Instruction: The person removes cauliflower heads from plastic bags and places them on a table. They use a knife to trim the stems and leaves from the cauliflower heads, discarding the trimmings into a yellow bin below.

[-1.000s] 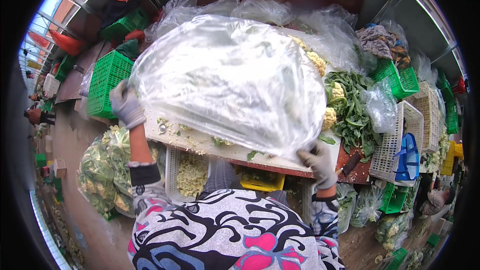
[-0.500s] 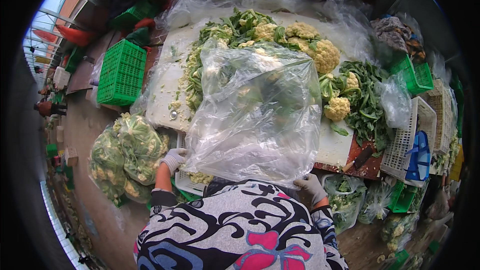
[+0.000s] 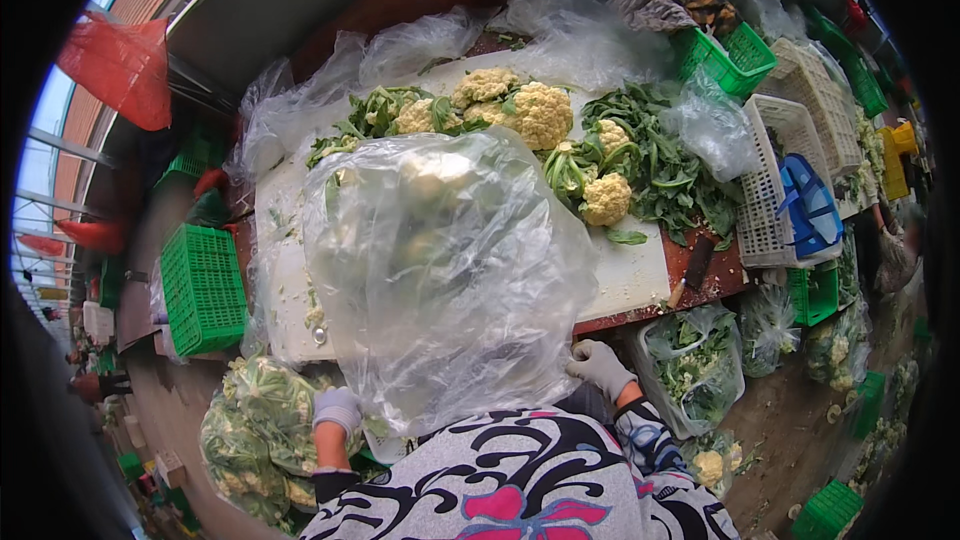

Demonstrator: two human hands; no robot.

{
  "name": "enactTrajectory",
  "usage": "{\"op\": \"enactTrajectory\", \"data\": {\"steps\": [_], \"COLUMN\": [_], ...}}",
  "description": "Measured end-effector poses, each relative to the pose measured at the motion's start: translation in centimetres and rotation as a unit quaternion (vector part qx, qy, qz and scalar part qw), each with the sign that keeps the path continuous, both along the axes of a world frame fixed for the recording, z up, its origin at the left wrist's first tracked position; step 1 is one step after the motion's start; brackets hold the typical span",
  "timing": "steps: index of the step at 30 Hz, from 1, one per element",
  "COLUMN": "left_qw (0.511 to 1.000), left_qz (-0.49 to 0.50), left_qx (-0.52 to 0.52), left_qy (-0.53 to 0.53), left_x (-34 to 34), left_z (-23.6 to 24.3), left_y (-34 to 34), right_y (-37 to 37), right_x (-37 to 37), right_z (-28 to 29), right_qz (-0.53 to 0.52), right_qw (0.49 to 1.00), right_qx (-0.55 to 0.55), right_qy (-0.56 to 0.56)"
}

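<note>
A large clear plastic bag (image 3: 450, 280) is spread out in front of me, over the white board (image 3: 630, 275) and the cauliflower behind it. My left hand (image 3: 338, 408), in a pale glove, pinches its near left edge. At the near right corner, my gloved right hand (image 3: 602, 368) grips the same bag with bent fingers. Several cauliflower heads (image 3: 543, 116) lie beyond the bag, partly seen through it. Right of them is a heap of green leaves (image 3: 660, 155), with a smaller cauliflower (image 3: 606, 200) beside it.
A knife (image 3: 692, 268) lies at the board's right. Filled bags of cauliflower (image 3: 262, 430) stand low on the left. A green crate (image 3: 204, 290) is at the far left. To the right are a white crate (image 3: 770, 190) and a bag-lined bin of leaves (image 3: 690, 365).
My view has turned, so the table sits further left and lower. The bag has shifted and billows differently; both hands stay at its near edge.
</note>
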State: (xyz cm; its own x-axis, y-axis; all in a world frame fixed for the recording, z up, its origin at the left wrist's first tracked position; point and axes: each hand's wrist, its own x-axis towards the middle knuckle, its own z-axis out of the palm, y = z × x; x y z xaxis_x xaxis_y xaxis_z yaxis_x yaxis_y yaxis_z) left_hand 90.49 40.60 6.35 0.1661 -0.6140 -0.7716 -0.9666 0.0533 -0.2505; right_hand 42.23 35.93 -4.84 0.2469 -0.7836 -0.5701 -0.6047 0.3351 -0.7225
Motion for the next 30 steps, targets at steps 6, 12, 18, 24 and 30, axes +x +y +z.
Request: {"op": "enactTrajectory", "data": {"steps": [6, 12, 18, 24, 30], "left_qw": [0.725, 0.407, 0.537, 0.689, 0.73], "left_qz": [0.404, 0.654, 0.644, 0.502, 0.006], "left_qx": [-0.081, 0.078, 0.227, 0.101, -0.146], "left_qy": [0.553, 0.633, 0.496, 0.513, 0.667], "left_x": [-3.8, -14.9, -13.5, -14.1, -23.8], "left_z": [-0.2, -5.0, -8.7, -3.7, 10.7], "left_y": [-4.6, -4.6, -7.7, -21.2, -48.8], "right_y": [-3.2, -3.6, -2.3, 5.0, 25.9], "right_x": [5.2, 11.8, 8.8, -4.6, -9.8], "right_z": [4.8, 7.3, 6.1, -0.3, -6.8], "right_qz": [0.101, 0.194, 0.097, -0.323, -0.531], "right_qw": [0.952, 0.902, 0.899, 0.904, 0.787], "right_qx": [0.103, 0.096, 0.04, 0.07, 0.276], "right_qy": [-0.27, -0.373, -0.426, -0.271, 0.15]}}
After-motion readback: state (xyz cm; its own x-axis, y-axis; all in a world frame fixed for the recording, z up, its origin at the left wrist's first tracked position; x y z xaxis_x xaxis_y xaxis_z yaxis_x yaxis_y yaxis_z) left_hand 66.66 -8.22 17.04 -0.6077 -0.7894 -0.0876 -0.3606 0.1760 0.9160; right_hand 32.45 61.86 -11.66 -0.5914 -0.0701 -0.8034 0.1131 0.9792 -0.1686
